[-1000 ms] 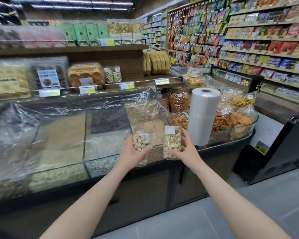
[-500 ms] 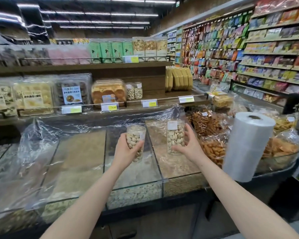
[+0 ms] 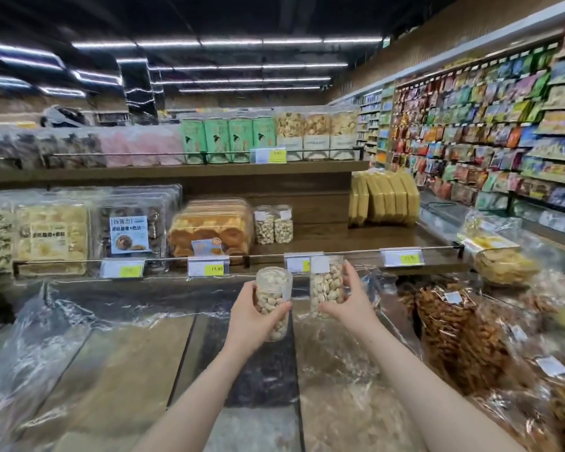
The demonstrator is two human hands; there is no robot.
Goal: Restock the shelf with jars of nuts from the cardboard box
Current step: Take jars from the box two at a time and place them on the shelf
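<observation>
Clear glossy plastic jars, dark matt wooden shelf, crinkled shiny plastic film.

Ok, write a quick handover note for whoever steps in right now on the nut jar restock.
Left hand grips one jar of nuts; right hand grips a second jar. Both are held over the plastic-covered bulk bins, short of the shelf.
Done: two jars already stand on the shelf beside the pastry packs.
Left: set both held jars beside them. The cardboard box is out of view.

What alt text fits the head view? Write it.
Left hand and right hand each hold a clear plastic jar of pale nuts, raised toward a dark wooden shelf where two matching jars stand.
</observation>
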